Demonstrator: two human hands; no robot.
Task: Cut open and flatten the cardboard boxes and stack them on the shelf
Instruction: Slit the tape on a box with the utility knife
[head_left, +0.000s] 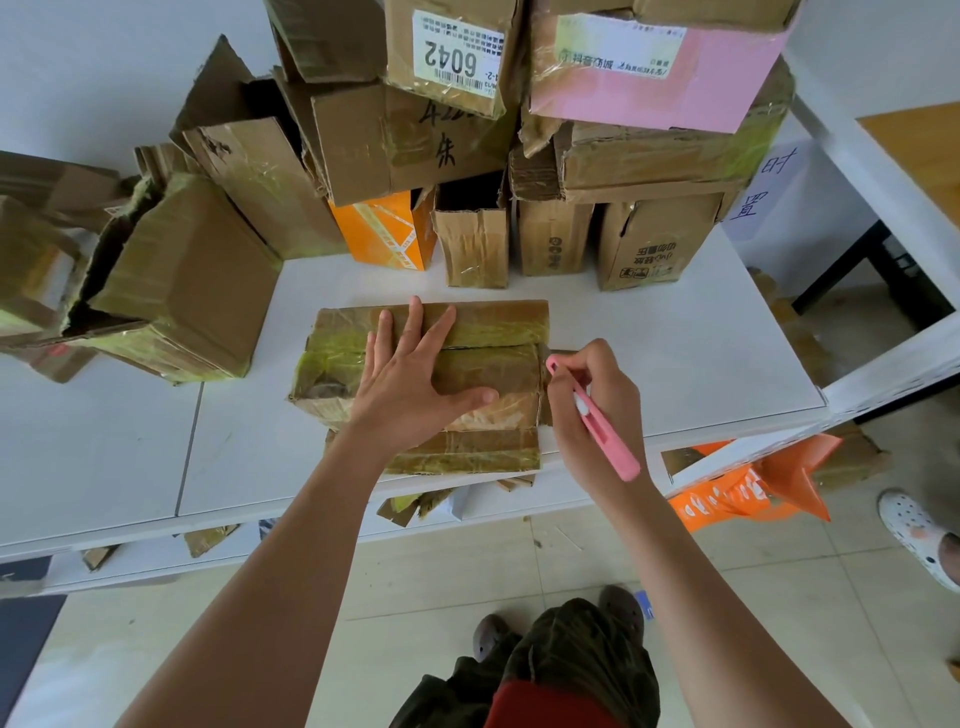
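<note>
Brown, tape-wrapped flattened cardboard box (467, 364) lies on the white shelf top (675, 364), near its front edge. Left hand (410, 374) presses flat on it, fingers spread straight. Right hand (592, 410) curls around a pink utility knife (597, 415), its tip at the box's right edge. More taped cardboard boxes (467, 130) pile up behind

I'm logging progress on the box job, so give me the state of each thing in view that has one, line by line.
Taped box: lying on the table, flaps still taped, not flattened.
Left hand: open, fingers spread, pressing flat on the taped box.
Right hand: grips the pink cutter, tip at the box's right end.
Box pile: stacked at the back, mostly torn open, not flattened.
Orange box: standing upright under the pile.
</note>
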